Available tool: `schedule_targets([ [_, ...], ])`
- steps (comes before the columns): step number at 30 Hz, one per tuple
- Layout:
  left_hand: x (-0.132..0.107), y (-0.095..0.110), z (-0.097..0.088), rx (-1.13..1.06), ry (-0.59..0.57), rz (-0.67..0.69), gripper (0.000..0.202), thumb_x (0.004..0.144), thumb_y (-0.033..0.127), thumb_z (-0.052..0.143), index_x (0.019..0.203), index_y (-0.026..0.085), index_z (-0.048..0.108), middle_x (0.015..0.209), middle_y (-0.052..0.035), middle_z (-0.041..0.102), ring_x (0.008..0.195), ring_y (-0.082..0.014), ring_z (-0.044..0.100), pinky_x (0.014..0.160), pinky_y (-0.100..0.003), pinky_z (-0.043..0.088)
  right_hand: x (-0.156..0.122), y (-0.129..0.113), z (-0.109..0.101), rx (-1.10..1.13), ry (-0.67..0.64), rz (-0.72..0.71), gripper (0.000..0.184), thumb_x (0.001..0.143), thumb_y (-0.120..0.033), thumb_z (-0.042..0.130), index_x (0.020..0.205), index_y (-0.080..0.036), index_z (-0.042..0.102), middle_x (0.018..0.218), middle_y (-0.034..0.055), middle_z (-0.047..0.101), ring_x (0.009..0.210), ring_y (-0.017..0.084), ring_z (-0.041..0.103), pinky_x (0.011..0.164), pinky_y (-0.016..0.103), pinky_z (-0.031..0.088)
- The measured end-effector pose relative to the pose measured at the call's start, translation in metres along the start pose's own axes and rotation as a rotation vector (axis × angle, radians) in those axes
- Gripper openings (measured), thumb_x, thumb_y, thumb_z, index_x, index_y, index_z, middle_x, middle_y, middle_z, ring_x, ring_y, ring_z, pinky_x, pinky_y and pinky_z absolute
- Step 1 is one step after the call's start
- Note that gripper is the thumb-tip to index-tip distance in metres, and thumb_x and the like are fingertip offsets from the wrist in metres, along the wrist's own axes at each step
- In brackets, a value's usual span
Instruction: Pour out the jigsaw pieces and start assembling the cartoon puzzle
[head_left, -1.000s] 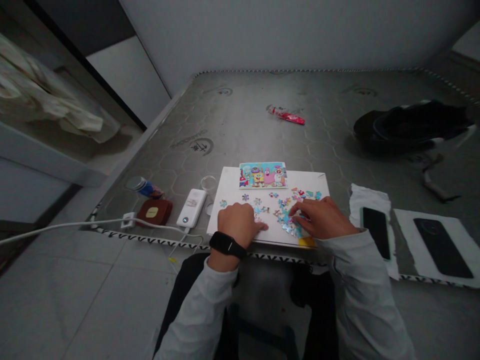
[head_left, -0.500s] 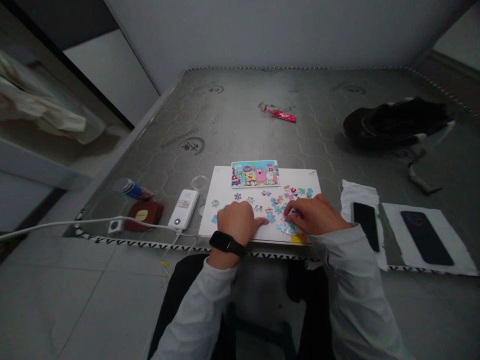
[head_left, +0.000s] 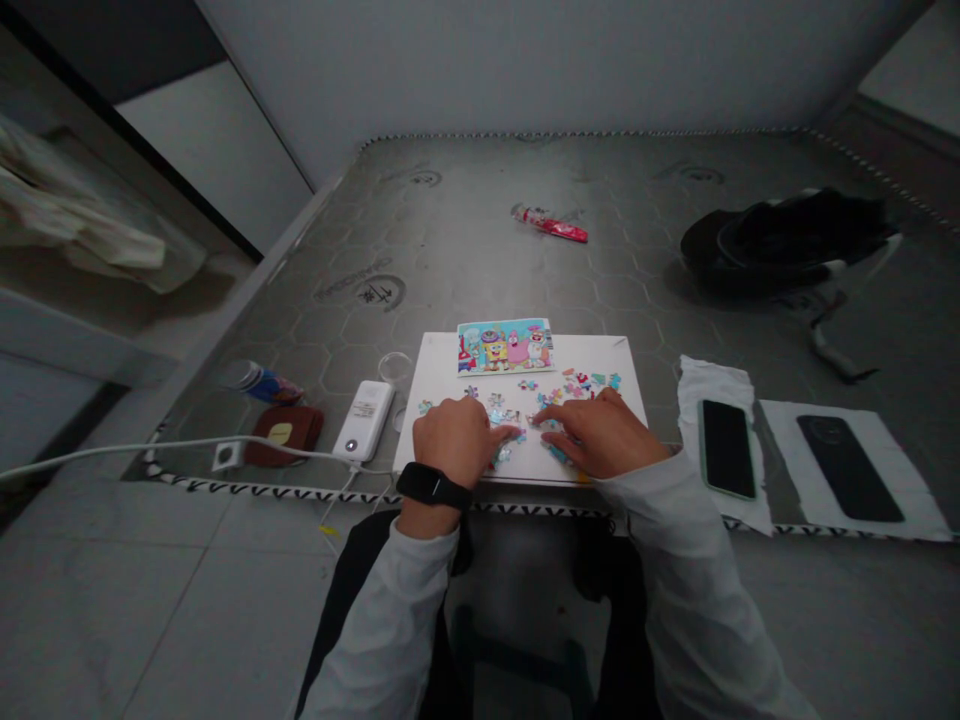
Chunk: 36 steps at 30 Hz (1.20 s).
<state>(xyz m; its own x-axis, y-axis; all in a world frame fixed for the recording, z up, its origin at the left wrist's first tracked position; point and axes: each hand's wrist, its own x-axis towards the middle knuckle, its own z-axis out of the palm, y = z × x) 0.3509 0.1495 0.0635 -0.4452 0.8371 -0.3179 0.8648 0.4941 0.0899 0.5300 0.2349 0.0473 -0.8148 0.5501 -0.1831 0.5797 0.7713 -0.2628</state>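
Observation:
Over the left part of a white box [head_left: 442, 350], my left hand [head_left: 454, 440] rests with its thumb stretched out onto several small jigsaw pieces [head_left: 504, 432]; its other fingers bend down, partly hidden. My right hand [head_left: 604, 435] is opposite, index finger and thumb apart. Its index fingertip touches or hovers just over a jigsaw piece [head_left: 532, 420]; contact is hard to make out. More loose pieces [head_left: 577, 382] lie beyond the right hand. A colourful cartoon picture card [head_left: 505, 348] lies at the box's far edge.
Left of the box are a white power bank [head_left: 365, 420] with a cable, a brown case [head_left: 285, 436] and a blue container [head_left: 270, 384]. At right lie a phone [head_left: 727, 448] and a dark phone-shaped item [head_left: 849, 468] on white sheets. Farther back are a red packet [head_left: 551, 224] and a black cap-like item [head_left: 787, 245].
My right hand has moved left, its index finger stretching out toward the pieces by my left thumb. Pieces near the left thumb now lie farther left. The view has shifted slightly.

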Motion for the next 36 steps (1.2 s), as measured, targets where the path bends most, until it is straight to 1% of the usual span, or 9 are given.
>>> schedule_targets([
  [2, 0.001, -0.002, -0.001, 0.010, -0.010, -0.016, 0.052, 0.081, 0.068, 0.064, 0.088, 0.020, 0.081, 0.087, -0.0161, 0.077, 0.091, -0.0334, 0.072, 0.075, -0.041, 0.054, 0.001, -0.011, 0.000, -0.018, -0.023, -0.033, 0.037, 0.101, -0.033, 0.050, 0.135, -0.029, 0.063, 0.111, 0.0082, 0.077, 0.100, 0.026, 0.070, 0.097, 0.046, 0.036],
  [5, 0.002, -0.005, -0.003, 0.012, -0.019, -0.033, 0.049, 0.081, 0.066, 0.065, 0.089, 0.020, 0.081, 0.089, -0.0164, 0.077, 0.094, -0.0347, 0.072, 0.076, -0.042, 0.055, 0.000, -0.021, 0.001, -0.064, -0.081, -0.044, 0.043, 0.100, -0.031, 0.050, 0.142, -0.028, 0.059, 0.106, 0.0100, 0.078, 0.094, 0.027, 0.071, 0.096, 0.048, 0.038],
  [10, 0.005, -0.009, -0.003, -0.010, -0.026, -0.040, 0.051, 0.080, 0.068, 0.065, 0.089, 0.021, 0.081, 0.092, -0.0165, 0.078, 0.095, -0.0350, 0.072, 0.077, -0.043, 0.055, -0.002, -0.021, 0.008, -0.055, -0.090, -0.052, 0.047, 0.095, -0.030, 0.058, 0.142, -0.028, 0.060, 0.103, 0.0115, 0.078, 0.093, 0.028, 0.071, 0.096, 0.050, 0.040],
  [16, 0.007, -0.012, -0.004, -0.026, -0.035, -0.041, 0.049, 0.080, 0.066, 0.067, 0.091, 0.020, 0.080, 0.092, -0.0168, 0.077, 0.097, -0.0346, 0.072, 0.077, -0.042, 0.054, -0.004, -0.016, 0.007, -0.058, -0.135, -0.037, 0.048, 0.095, -0.030, 0.057, 0.142, -0.031, 0.060, 0.103, 0.0105, 0.078, 0.097, 0.028, 0.071, 0.095, 0.050, 0.041],
  [21, 0.010, -0.015, 0.001, -0.055, -0.020, -0.054, 0.052, 0.078, 0.070, 0.065, 0.090, 0.022, 0.080, 0.091, -0.0151, 0.077, 0.094, -0.0333, 0.072, 0.076, -0.042, 0.054, -0.005, -0.017, 0.007, -0.039, -0.143, -0.036, 0.047, 0.094, -0.030, 0.058, 0.141, -0.033, 0.061, 0.099, 0.0091, 0.077, 0.096, 0.027, 0.070, 0.095, 0.049, 0.041],
  [25, 0.012, -0.017, 0.002, -0.059, -0.011, -0.071, 0.055, 0.078, 0.073, 0.063, 0.090, 0.023, 0.081, 0.089, -0.0150, 0.077, 0.092, -0.0330, 0.072, 0.077, -0.042, 0.054, -0.006, -0.013, 0.004, -0.024, -0.113, -0.039, 0.044, 0.094, -0.028, 0.058, 0.137, -0.033, 0.064, 0.101, 0.0077, 0.078, 0.093, 0.026, 0.071, 0.095, 0.047, 0.041],
  [28, 0.011, -0.016, 0.000, -0.054, -0.003, -0.077, 0.055, 0.078, 0.073, 0.063, 0.088, 0.022, 0.081, 0.086, -0.0148, 0.077, 0.091, -0.0330, 0.072, 0.076, -0.041, 0.054, -0.009, -0.002, -0.003, 0.007, -0.072, -0.001, 0.040, 0.094, -0.026, 0.057, 0.133, -0.033, 0.065, 0.104, 0.0058, 0.078, 0.091, 0.024, 0.071, 0.093, 0.044, 0.040],
  [33, 0.004, -0.008, -0.004, -0.050, 0.003, -0.049, 0.050, 0.079, 0.070, 0.065, 0.084, 0.023, 0.080, 0.083, -0.0130, 0.077, 0.089, -0.0304, 0.071, 0.075, -0.039, 0.053, -0.012, 0.023, -0.010, 0.030, -0.059, 0.127, 0.014, 0.091, -0.030, 0.062, 0.103, -0.028, 0.070, 0.083, 0.0004, 0.076, 0.080, 0.021, 0.069, 0.084, 0.038, 0.040],
  [36, 0.000, -0.002, -0.006, -0.051, -0.002, -0.035, 0.048, 0.079, 0.068, 0.067, 0.083, 0.023, 0.080, 0.082, -0.0121, 0.077, 0.087, -0.0297, 0.071, 0.075, -0.040, 0.053, -0.010, 0.029, -0.006, 0.036, -0.068, 0.146, 0.011, 0.085, -0.035, 0.070, 0.092, -0.027, 0.067, 0.079, -0.0008, 0.073, 0.075, 0.020, 0.067, 0.077, 0.035, 0.038],
])
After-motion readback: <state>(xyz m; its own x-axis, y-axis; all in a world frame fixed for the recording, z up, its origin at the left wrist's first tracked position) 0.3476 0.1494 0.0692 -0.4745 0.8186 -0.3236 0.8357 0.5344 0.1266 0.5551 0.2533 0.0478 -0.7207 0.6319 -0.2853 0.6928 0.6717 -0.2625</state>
